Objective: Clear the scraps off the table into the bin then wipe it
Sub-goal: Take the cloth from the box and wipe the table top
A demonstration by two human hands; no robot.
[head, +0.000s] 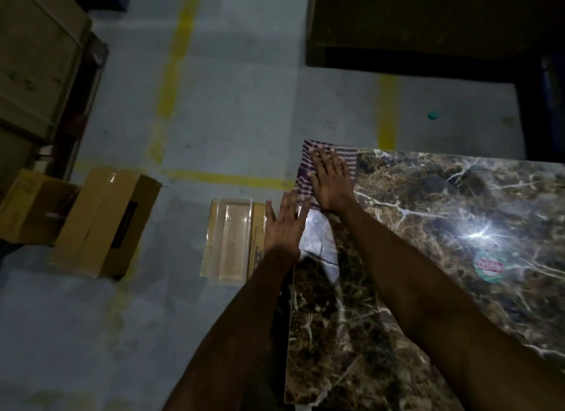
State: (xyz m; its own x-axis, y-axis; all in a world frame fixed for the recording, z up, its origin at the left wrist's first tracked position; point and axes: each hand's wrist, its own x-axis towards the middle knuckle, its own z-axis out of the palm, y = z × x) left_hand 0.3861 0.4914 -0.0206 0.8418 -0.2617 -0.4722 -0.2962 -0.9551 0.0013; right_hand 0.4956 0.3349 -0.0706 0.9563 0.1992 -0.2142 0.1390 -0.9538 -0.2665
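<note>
We see the right hand (330, 178) flat on the cloth (308, 175), fingers straight and spread, palm pressing it down, no pinch or curl. The left hand (282, 227) is also open w/ straight fingers, held at the table's left edge just below the cloth; we can't tell whether it touches the edge or hangs beside it.

The cloth is purple w/ thin pale stripes, folded or bunched, lying on the far left corner of the table (428, 227); its left side reaches the table edge. The table top is glossy dark brown marble pattern w/ white veins, a strong light glare at mid-right, and a round green-and-red sticker (489, 265) near the right side. We spot no scraps on the part of the top in view.

On the grey floor, just left of the table, sits a shallow clear plastic tray (229, 242) on a flat cardboard piece; contents, if any, don't show. Further left, a cardboard box (104, 224) w/ tape on top lies closed on its side, touching another open-looking box (33, 209) whose inside is too dark to read. Yellow floor lines (171, 83) run between them. A small teal object (433, 115) lies on the floor beyond the table.
</note>
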